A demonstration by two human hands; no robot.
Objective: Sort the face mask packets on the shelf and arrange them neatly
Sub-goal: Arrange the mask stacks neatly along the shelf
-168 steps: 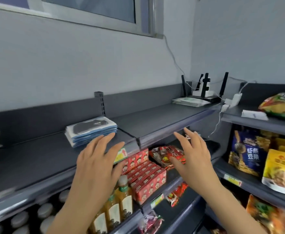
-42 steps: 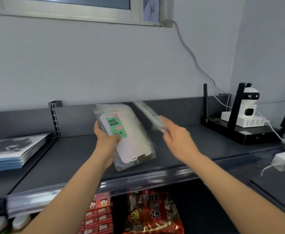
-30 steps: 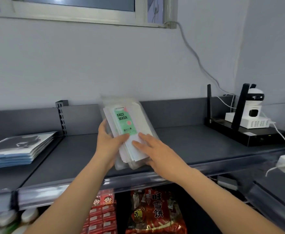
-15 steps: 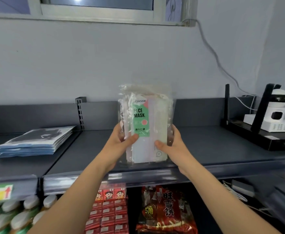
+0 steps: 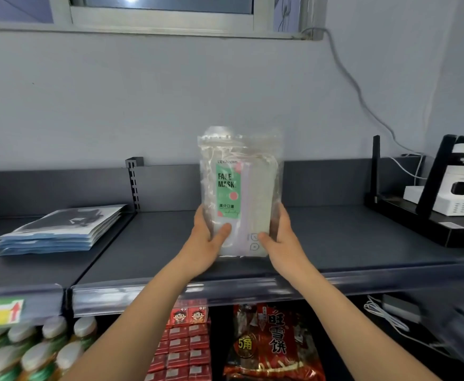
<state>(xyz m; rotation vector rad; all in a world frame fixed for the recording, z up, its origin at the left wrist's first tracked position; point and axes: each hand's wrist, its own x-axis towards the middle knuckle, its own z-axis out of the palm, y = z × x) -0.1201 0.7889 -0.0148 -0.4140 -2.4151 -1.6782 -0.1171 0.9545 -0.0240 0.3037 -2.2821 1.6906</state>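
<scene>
Standing upright now instead of tilted, the packets [image 5: 240, 193] are squared between both hands, bottom edges just over the shelf [image 5: 335, 237]. Left hand [image 5: 206, 240] and right hand [image 5: 283, 237] each close a grip on a lower side. Crinkly clear plastic, flat white masks inside; likely ready to set down neatly.

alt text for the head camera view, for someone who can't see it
Two bare hands, left hand and right hand, hold clear face mask packets upright over a dark shelf. A flat blue packet stack lies at left.
</scene>
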